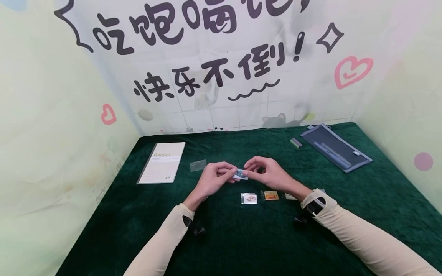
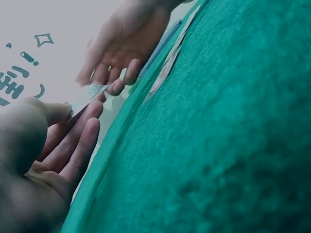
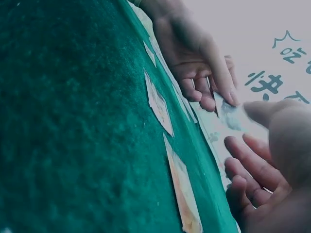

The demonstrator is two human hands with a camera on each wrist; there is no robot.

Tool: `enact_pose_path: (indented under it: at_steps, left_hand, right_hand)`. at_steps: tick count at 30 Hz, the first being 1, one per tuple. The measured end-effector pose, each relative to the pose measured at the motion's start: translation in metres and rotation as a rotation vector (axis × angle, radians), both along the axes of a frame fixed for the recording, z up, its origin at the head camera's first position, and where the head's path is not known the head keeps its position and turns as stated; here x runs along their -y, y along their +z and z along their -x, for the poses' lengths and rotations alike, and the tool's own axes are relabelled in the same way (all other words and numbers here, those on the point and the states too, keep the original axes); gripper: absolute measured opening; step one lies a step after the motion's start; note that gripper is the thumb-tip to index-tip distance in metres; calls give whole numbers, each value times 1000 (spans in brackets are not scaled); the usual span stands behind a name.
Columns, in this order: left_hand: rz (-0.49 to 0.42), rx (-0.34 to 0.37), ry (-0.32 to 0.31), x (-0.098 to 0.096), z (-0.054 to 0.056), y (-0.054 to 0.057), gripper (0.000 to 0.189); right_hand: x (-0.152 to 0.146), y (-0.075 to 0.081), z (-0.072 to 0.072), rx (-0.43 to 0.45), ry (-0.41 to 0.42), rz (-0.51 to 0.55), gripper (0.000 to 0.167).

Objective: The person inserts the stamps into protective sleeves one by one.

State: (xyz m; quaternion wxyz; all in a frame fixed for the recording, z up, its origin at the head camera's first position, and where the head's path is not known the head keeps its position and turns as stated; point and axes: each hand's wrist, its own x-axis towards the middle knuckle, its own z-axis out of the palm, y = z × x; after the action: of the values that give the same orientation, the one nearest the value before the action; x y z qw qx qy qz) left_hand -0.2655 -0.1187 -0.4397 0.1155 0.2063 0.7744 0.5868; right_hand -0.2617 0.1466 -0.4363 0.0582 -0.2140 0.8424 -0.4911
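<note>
A small blue picture card (image 1: pixel 240 174) is held up between both hands over the green cloth. My left hand (image 1: pixel 215 177) pinches its left edge between thumb and fingers. At its right edge, my right hand (image 1: pixel 267 172) holds the card with the thumb in front and fingers behind. In the right wrist view the card (image 3: pixel 229 115) looks pale with a bluish print. Below the hands lie a pinkish picture card (image 1: pixel 249 198) and an orange one (image 1: pixel 271 195), both in clear sleeves. Another sleeved card (image 1: pixel 290 196) is partly hidden by the right wrist.
A clear plastic piece (image 1: pixel 198 165) lies left of the hands, beside a white notebook (image 1: pixel 162 163). Toward the back right are a small green and purple block (image 1: pixel 296 143) and a blue mesh zip pouch (image 1: pixel 336 147). A printed backdrop (image 1: pixel 207 115) stands behind the table.
</note>
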Motion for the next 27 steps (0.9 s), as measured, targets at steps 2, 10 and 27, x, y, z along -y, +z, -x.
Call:
enact_pose_path:
  at_steps: [2,10,27]
  left_hand:
    - [11,-10,-22,-1,1,1,23]
    - [228,-101,-36,14,1,6,18]
    - [449,-234,-281,60,-13,8,6]
  right_hand:
    - [1,1,1,-51,7,-32,25]
    - [18,6,2,-44,103,-84,19]
    - [53,11,-8,68,431,-202,20]
